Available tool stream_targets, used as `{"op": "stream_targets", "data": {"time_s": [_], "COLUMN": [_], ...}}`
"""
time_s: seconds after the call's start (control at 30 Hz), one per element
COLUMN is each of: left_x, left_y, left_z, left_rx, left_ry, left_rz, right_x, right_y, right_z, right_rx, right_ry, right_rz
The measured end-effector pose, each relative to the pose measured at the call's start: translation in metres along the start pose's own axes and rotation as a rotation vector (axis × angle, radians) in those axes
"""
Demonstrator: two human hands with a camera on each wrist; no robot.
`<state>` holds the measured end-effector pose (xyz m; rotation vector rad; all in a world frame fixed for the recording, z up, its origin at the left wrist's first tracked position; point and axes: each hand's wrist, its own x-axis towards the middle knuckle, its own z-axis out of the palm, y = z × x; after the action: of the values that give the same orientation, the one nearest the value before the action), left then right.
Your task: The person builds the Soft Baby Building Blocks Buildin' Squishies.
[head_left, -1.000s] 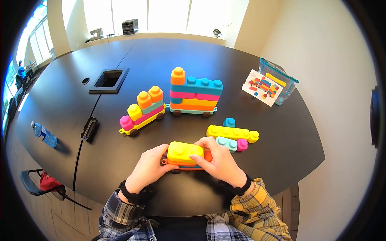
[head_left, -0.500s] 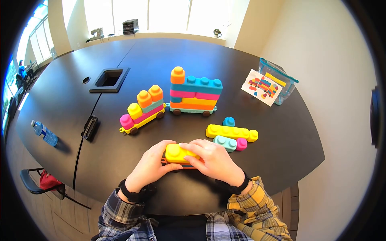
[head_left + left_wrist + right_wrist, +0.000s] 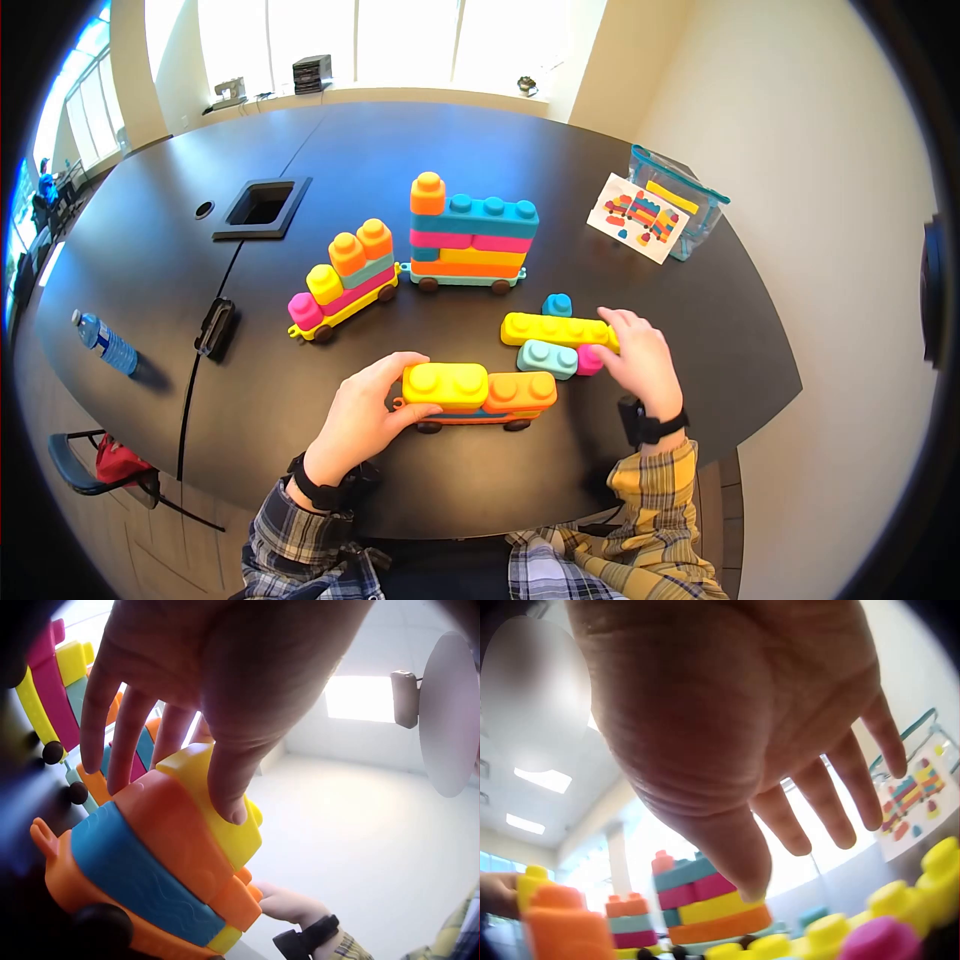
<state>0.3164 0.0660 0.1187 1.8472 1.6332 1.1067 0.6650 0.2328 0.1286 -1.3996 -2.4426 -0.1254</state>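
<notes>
My left hand (image 3: 368, 405) grips the left end of a wheeled toy train car (image 3: 142, 862). Its thumb lies on the near side of a yellow building block (image 3: 446, 384), with fingers round the far side. Beside that block, an orange block (image 3: 521, 391) tops the car's right half. My right hand (image 3: 645, 368) reaches over the loose blocks, fingers spread and extended in the right wrist view. Under its fingertips is the right end of a yellow row of blocks (image 3: 550, 328). A pink block (image 3: 589, 360), a light teal block (image 3: 547, 358) and a blue block (image 3: 557, 305) lie around it.
Farther back stand two built train cars, a yellow-based one (image 3: 345, 290) and a taller teal-based one (image 3: 470, 240). A picture card (image 3: 640, 217) leans on a clear pouch (image 3: 705, 215). A water bottle (image 3: 105, 343) stands at the left, near a black table fitting (image 3: 215, 328).
My right hand has let go of the train car's top and moved right to the loose blocks. My left hand stays at the yellow block. The view has shifted slightly.
</notes>
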Motion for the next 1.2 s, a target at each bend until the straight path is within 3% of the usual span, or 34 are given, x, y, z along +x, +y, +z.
{"op": "stream_targets", "data": {"time_s": [0.1,0.2,0.3,0.4,0.43,0.5,0.53,0.6,0.7,0.73,0.8,1.2], "left_x": [0.0,0.0,0.0,-0.001,-0.001,0.0,0.0,-0.001,0.0,0.0,-0.001,0.0], "left_y": [-0.003,-0.001,0.002,0.001,0.0,0.001,0.002,0.005,0.004,0.004,0.003,0.004], "left_z": [0.003,0.003,0.001,0.002,0.002,0.001,0.001,0.0,0.001,0.001,0.001,0.001], "left_rx": [0.005,-0.001,-0.022,-0.03,-0.022,-0.026,-0.03,-0.027,-0.025,-0.027,-0.034,-0.052], "left_ry": [0.003,0.005,-0.003,-0.011,-0.013,-0.011,-0.015,-0.021,-0.016,-0.013,-0.009,-0.014], "left_rz": [0.004,-0.004,-0.029,-0.043,-0.048,-0.05,-0.045,-0.048,-0.051,-0.055,-0.06,-0.072], "right_x": [0.003,0.003,0.008,0.004,0.005,0.002,0.002,0.004,-0.001,0.0,-0.003,-0.005], "right_y": [0.036,0.058,0.068,0.063,0.053,0.02,0.005,-0.026,-0.063,-0.07,-0.08,-0.093], "right_z": [0.015,0.03,0.039,0.03,0.021,-0.007,-0.016,-0.031,-0.039,-0.032,-0.021,-0.007], "right_rx": [-0.08,-0.021,0.113,0.005,0.007,-0.031,-0.03,0.5,0.772,0.799,0.806,0.842], "right_ry": [-0.08,-0.132,-0.192,-0.177,-0.176,0.104,0.099,0.174,-0.041,-0.052,-0.107,-0.21], "right_rz": [0.128,0.112,0.149,0.189,0.184,0.124,0.128,-0.06,-0.238,-0.354,-0.407,-0.355]}}
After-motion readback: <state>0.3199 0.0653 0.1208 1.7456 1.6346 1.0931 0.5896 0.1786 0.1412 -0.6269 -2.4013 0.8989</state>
